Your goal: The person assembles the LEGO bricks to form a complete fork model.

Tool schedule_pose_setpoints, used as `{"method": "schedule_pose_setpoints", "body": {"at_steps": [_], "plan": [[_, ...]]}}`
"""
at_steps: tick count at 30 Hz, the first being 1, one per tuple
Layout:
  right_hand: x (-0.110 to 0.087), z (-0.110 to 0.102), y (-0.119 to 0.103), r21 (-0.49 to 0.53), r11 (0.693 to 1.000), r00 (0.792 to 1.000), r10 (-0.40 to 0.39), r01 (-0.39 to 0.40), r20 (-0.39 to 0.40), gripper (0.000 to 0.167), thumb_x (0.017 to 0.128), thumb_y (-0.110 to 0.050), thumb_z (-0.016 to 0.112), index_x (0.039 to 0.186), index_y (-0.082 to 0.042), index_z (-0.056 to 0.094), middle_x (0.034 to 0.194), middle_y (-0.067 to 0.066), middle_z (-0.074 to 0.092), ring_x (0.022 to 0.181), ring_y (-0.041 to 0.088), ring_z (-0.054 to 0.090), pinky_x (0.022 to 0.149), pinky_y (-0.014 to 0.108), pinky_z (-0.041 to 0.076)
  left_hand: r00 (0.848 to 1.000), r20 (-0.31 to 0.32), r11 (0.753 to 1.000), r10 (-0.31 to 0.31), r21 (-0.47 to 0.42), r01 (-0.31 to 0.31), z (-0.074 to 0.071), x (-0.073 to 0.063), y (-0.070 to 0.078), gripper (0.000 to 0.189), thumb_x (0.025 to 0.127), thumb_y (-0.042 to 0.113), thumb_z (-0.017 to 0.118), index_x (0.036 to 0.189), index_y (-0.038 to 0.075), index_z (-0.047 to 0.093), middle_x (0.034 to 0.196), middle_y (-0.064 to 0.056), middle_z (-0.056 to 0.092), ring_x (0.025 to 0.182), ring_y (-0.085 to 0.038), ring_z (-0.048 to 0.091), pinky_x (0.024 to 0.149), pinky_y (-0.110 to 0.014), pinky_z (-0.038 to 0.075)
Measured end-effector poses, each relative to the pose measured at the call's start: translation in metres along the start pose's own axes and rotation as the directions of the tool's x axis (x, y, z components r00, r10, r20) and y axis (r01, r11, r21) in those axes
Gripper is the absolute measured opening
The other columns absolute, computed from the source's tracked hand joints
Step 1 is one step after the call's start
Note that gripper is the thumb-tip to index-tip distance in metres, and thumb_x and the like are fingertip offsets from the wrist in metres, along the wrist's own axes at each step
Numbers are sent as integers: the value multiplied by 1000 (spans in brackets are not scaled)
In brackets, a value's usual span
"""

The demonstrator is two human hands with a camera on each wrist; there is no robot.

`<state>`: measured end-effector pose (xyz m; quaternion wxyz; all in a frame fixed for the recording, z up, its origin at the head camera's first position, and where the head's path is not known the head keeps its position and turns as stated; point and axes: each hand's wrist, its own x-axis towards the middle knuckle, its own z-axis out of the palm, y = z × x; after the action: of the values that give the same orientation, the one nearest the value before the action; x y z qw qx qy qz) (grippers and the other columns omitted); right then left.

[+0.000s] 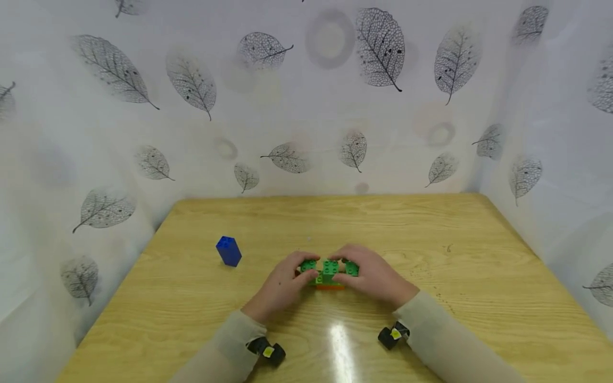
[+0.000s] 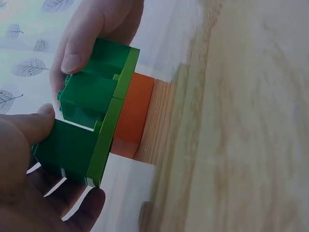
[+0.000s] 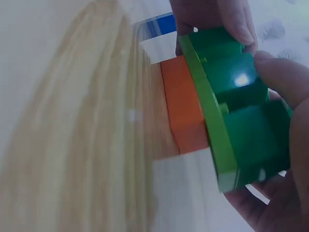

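Observation:
On the table a small build of toy building bricks stands between both hands. Its base is an orange brick (image 2: 133, 116), topped by light green bricks (image 2: 107, 145) that reach out past both its ends. Three dark green bricks stand in a row on these: a left one (image 2: 67, 145), a middle one (image 1: 330, 268) and a right one (image 3: 256, 140). My left hand (image 1: 286, 282) grips the left brick, thumb on the near side and fingers behind. My right hand (image 1: 371, 274) holds the right end, its thumb against the middle brick (image 3: 236, 75).
A tall blue brick (image 1: 229, 251) stands farther back on the left of the wooden table (image 1: 191, 319). Behind and at both sides hangs a white curtain (image 1: 306, 106) with a leaf print. Small black cameras (image 1: 273, 352) are strapped to both wrists.

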<state>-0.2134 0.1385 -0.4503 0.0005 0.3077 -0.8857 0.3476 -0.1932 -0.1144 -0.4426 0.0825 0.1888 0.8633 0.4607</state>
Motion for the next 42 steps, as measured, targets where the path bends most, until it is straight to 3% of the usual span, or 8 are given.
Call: {"method": "schedule_pose_setpoints", "body": {"at_steps": [10, 15, 20, 24, 28, 36, 39, 42], "plan": [[1, 0, -14, -18, 999, 999, 27, -27, 23, 42, 95, -34, 73, 134, -22, 64, 127, -10, 64, 105, 8, 61, 92, 39, 51, 1000, -21, 999, -23, -22, 23, -2, 0, 5, 40, 104, 30, 59, 142, 17, 55, 131, 1, 57, 102, -16, 58, 86, -38, 51], [2, 2, -14, -6, 1000, 999, 27, -27, 26, 43, 94, -34, 74, 135, -24, 64, 129, -10, 64, 110, 9, 60, 96, 41, 49, 996, -87, 1000, 1, -6, -1, -19, -4, 7, 43, 104, 30, 60, 144, 14, 53, 137, -7, 58, 120, -18, 55, 95, -44, 49], [3, 5, -11, -13, 999, 999, 38, -37, 29, 44, 94, -38, 73, 135, -26, 64, 131, -11, 63, 116, 10, 59, 100, 41, 47, 984, -169, 994, 60, 102, -43, -43, -9, 9, 40, 104, 25, 60, 142, 14, 54, 138, -6, 57, 121, -22, 55, 95, -46, 49], [3, 5, -11, -2, 999, 998, 49, -49, 34, 44, 94, -39, 73, 135, -27, 64, 131, -10, 63, 116, 11, 59, 100, 41, 48, 957, -245, 966, 152, 242, -92, -66, -13, 5, 40, 103, 20, 62, 141, 10, 54, 137, -6, 56, 120, -26, 56, 94, -49, 50], [2, 4, -12, -5, 999, 998, 45, -45, 37, 45, 93, -39, 74, 135, -26, 64, 131, -8, 63, 118, 14, 59, 101, 42, 47, 918, -339, 929, 207, 362, -76, -88, -17, -4, 39, 101, 18, 64, 139, 7, 56, 134, -11, 58, 117, -30, 55, 94, -51, 48], [1, 0, -9, 20, 998, 997, 65, -66, 27, 45, 92, -40, 75, 135, -28, 64, 132, -8, 63, 116, 13, 59, 99, 42, 48, 861, -450, 914, 236, 403, -40, -116, -22, -26, 39, 101, 17, 64, 137, 4, 57, 137, -18, 54, 130, -39, 44, 104, -59, 37], [1, 0, -10, 25, 998, 998, 53, -53, 28, 45, 93, -39, 75, 135, -27, 64, 131, -7, 63, 116, 14, 59, 99, 42, 48, 854, -471, 918, 221, 396, -19, -123, -25, -36, 39, 100, 16, 64, 137, 3, 57, 138, -19, 53, 133, -41, 41, 105, -61, 34], [0, 0, -11, 29, 998, 998, 51, -52, 29, 45, 93, -39, 74, 135, -26, 64, 131, -6, 63, 116, 15, 59, 99, 43, 48, 871, -463, 931, 165, 364, 18, -131, -27, -45, 42, 102, 18, 61, 140, 3, 54, 143, -21, 48, 135, -43, 38, 105, -62, 33]]}}
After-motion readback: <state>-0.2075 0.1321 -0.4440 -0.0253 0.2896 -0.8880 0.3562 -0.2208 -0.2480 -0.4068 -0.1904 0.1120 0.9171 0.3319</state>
